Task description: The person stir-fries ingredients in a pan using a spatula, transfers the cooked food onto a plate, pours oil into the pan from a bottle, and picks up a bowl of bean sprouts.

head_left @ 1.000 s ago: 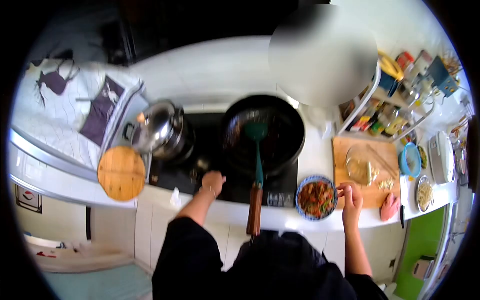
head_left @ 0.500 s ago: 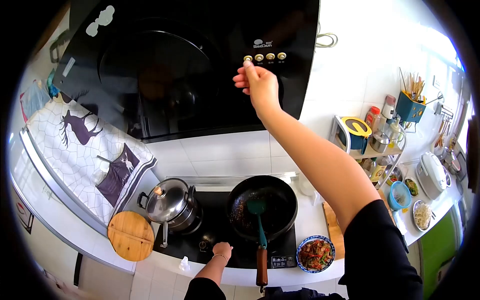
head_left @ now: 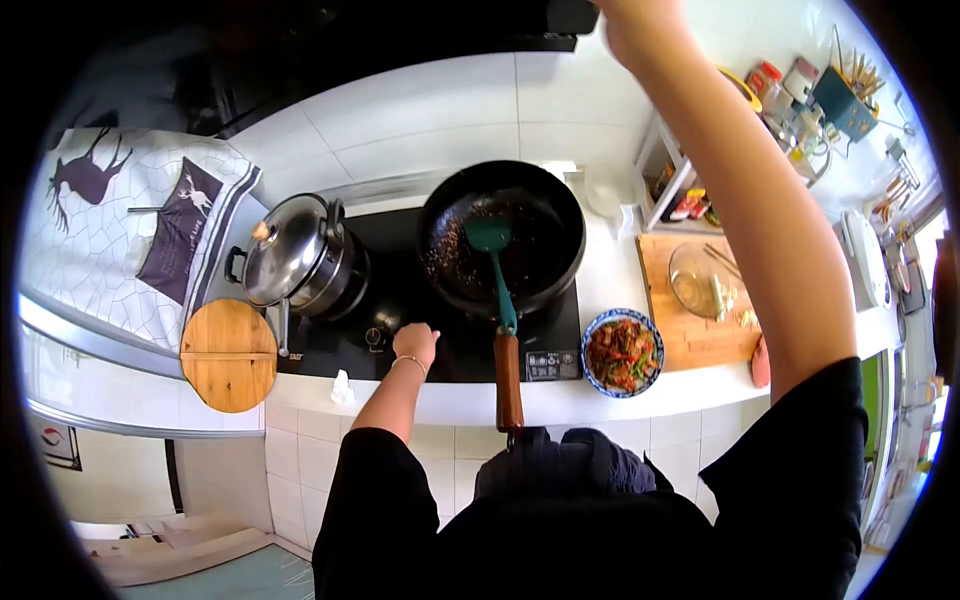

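My left hand (head_left: 417, 346) is closed at the front of the black stove (head_left: 400, 285), its fingers curled down; whatever is under them is hidden. A control knob (head_left: 376, 338) shows just left of it. My right arm reaches up, and only the base of my right hand (head_left: 637, 22) shows at the top edge, near the range hood (head_left: 400, 35); its fingers are out of frame. In front of me a black wok (head_left: 545, 245) sits on the stove, with a green spatula (head_left: 489, 234) lying in it among brown bits. The wok's wooden handle (head_left: 508, 385) points toward me.
Left of the wok stands a lidded steel pot (head_left: 290, 250), beside a round wooden board (head_left: 228, 385). A patterned bowl of cooked food (head_left: 622, 352) is at the right. Past it, a cutting board (head_left: 690, 345) carries a glass bowl (head_left: 697, 282). A shelf rack (head_left: 655, 160) stands behind.
The view has tipped down, so the hood's buttons are out of frame. My right hand, earlier at the leftmost hood button, is now mostly cut off. My left hand stays at the stove front.
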The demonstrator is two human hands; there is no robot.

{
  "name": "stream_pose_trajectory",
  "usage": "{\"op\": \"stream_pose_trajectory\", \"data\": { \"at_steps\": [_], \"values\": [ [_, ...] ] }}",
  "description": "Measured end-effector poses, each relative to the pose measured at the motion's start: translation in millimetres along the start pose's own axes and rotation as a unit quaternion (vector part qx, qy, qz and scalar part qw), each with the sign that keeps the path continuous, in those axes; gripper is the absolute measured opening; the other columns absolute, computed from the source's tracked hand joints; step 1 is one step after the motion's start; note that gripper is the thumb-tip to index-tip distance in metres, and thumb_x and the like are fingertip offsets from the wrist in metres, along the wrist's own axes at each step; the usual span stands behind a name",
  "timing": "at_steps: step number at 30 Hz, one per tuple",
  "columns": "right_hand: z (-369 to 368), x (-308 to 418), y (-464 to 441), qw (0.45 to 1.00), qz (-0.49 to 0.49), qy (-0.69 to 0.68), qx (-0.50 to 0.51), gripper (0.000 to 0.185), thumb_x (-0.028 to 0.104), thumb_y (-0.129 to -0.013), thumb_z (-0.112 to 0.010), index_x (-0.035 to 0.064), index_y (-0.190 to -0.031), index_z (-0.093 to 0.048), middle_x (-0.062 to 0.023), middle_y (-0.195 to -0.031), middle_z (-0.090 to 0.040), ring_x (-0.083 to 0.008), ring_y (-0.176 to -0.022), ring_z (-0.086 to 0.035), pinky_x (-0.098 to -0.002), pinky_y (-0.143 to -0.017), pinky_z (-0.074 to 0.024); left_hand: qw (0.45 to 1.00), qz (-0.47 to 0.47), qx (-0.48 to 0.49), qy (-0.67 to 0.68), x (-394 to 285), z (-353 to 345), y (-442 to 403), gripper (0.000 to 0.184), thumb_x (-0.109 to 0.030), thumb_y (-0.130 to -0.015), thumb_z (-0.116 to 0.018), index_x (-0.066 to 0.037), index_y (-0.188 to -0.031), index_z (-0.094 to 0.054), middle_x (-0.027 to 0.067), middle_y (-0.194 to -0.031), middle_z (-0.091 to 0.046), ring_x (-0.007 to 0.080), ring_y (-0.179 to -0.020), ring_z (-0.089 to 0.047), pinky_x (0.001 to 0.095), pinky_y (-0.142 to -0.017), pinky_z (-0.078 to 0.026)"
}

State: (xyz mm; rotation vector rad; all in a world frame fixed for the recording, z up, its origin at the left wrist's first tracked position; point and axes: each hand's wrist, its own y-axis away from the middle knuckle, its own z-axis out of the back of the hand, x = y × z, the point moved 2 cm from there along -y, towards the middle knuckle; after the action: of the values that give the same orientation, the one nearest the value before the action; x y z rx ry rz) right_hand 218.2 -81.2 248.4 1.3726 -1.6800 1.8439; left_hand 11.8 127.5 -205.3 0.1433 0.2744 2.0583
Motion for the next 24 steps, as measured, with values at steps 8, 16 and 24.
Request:
{"op": "stream_pose_trajectory", "data": {
  "at_steps": [8, 16, 24],
  "values": [
    [164, -14, 186, 0.966, -0.119, 0.202, -0.108, 0.043, 0.029, -0.096, -0.042, -0.0007, -0.070, -0.058, -0.0021, -0.056, -0.050, -0.0087, -0.052, -0.045, -0.0223, -0.052, -0.0345, 0.999, -0.002, 0.009, -0.041, -3, 1, -1, 0.038, -0.040, -0.084, -0.057, -0.004, -0.077, -0.068, 0.0146, -0.080, -0.066, 0.0312, -0.077, -0.064, 0.0389, -0.066, -0.051],
    [265, -23, 379, 0.883, -0.301, 0.277, -0.229, 0.040, 0.026, -0.096, -0.042, -0.0004, -0.070, -0.057, -0.0029, -0.056, -0.051, -0.0082, -0.050, -0.045, -0.0213, -0.049, -0.0336, 0.996, 0.012, 0.012, -0.084, -4, -1, -3, 0.042, -0.043, -0.085, -0.054, -0.004, -0.076, -0.067, 0.0153, -0.080, -0.066, 0.0317, -0.076, -0.064, 0.0399, -0.065, -0.051],
    [284, -22, 445, 0.860, -0.348, 0.241, -0.286, 0.039, 0.027, -0.096, -0.043, 0.0014, -0.071, -0.059, -0.0015, -0.055, -0.052, -0.0069, -0.050, -0.044, -0.0206, -0.049, -0.0329, 0.995, 0.017, 0.008, -0.096, -5, -4, -6, 0.043, -0.044, -0.085, -0.053, -0.005, -0.076, -0.068, 0.0166, -0.079, -0.066, 0.0336, -0.076, -0.064, 0.0414, -0.065, -0.051]
  ]
}}
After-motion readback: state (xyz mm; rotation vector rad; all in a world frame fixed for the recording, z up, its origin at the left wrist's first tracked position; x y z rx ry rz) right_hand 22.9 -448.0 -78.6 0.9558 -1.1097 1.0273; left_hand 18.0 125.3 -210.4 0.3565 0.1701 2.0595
